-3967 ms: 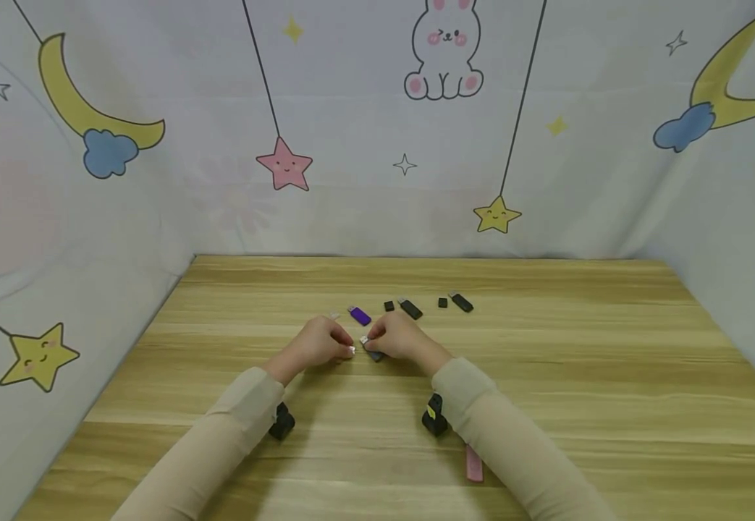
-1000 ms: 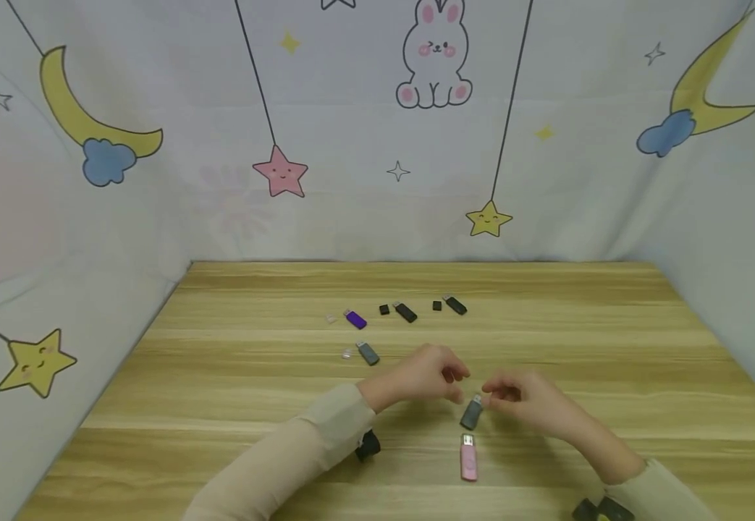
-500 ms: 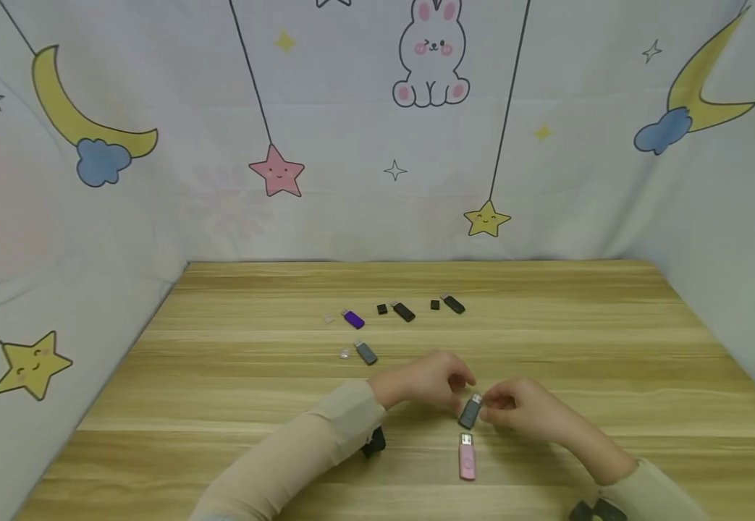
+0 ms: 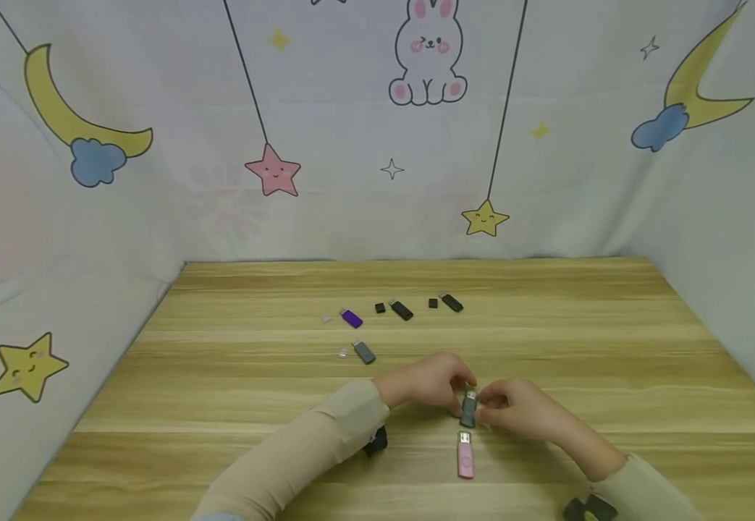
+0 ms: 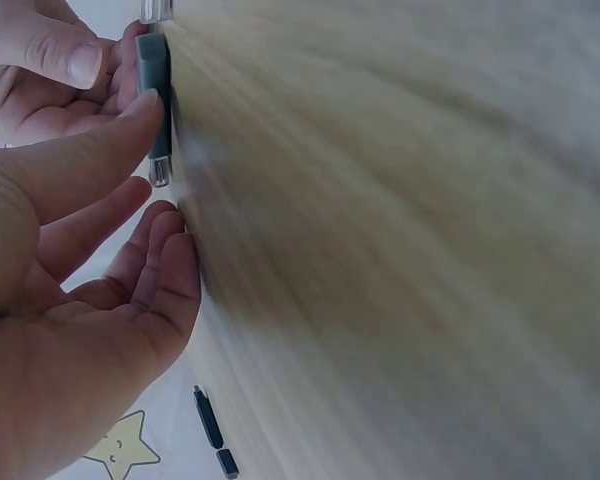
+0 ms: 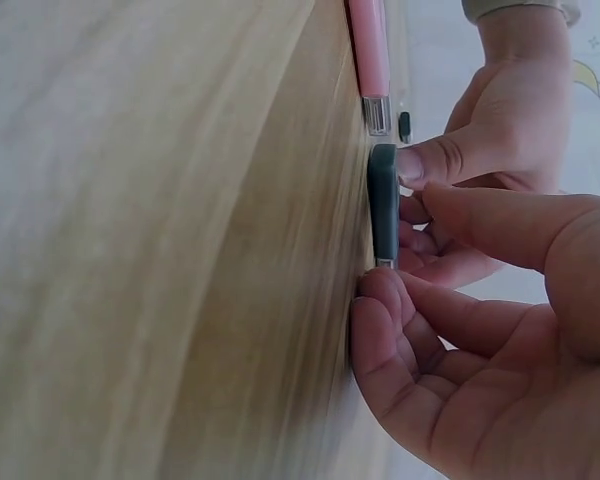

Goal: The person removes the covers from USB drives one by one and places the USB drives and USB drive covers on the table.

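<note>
Head view: a gray USB stick (image 4: 468, 410) lies toward the front of the wooden worktop (image 4: 188, 405), right of its middle, metal plug facing the back edge. On its left, the person's left hand (image 4: 434, 380) touches it with the thumb (image 5: 140, 110); the forefinger (image 5: 105, 217) stands apart from the thumb, leaving a wide gap. On the stick's other side, the right hand (image 4: 519, 405) has bent fingertips close by; whether they hold anything I cannot tell.

A pink USB stick (image 4: 465, 457) lies nearer the front, just beyond the gray stick's rear end. Toward the back left corner, a second gray stick (image 4: 364, 352) lies beside a clear cap (image 4: 342, 353). Nearer the back edge runs a row: a purple stick (image 4: 352, 318) with a pale cap (image 4: 326, 318), then two black sticks (image 4: 402, 310), each beside a black cap (image 4: 380, 308).
</note>
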`<state>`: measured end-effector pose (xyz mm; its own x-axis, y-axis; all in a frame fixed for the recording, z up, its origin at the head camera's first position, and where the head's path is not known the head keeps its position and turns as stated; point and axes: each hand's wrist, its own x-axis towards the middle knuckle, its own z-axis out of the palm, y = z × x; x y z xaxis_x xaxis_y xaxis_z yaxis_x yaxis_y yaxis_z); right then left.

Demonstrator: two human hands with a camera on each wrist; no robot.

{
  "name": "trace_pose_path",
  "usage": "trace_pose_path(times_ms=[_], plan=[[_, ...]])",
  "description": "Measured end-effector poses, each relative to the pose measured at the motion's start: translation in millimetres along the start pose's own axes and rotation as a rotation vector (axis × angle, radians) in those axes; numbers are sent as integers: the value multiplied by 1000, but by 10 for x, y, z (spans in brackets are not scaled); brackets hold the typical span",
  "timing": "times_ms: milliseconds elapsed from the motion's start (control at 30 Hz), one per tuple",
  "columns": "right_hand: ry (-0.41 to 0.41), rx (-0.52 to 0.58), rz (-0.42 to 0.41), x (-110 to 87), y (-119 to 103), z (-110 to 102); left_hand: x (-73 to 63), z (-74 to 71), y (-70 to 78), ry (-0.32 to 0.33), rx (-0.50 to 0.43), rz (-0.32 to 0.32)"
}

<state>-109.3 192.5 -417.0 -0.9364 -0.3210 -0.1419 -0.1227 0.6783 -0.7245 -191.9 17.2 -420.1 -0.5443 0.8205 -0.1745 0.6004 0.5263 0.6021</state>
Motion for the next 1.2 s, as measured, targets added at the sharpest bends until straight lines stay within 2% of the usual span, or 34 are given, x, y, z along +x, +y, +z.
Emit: trace_pose_path(times_ms=[267,500,733,900,1067,1200], plan=[[-21,5,-38,52,-36,70,-9,7,-28,-12,-48,10],[-9,4,-73,76,-78,118,-31,21,-41,25,-42,24],[4,-6,-51,72,-120,153,-67,30,-37,48,-1,-24],[32,-27,-48,85,-127,198,-78,47,-58,51,28,-6],[53,-43,-45,88,-147,241,-87,64,-101,47,10,13],[57,-59,-43,94,-163,251,-110,56,-117,51,-10,2]])
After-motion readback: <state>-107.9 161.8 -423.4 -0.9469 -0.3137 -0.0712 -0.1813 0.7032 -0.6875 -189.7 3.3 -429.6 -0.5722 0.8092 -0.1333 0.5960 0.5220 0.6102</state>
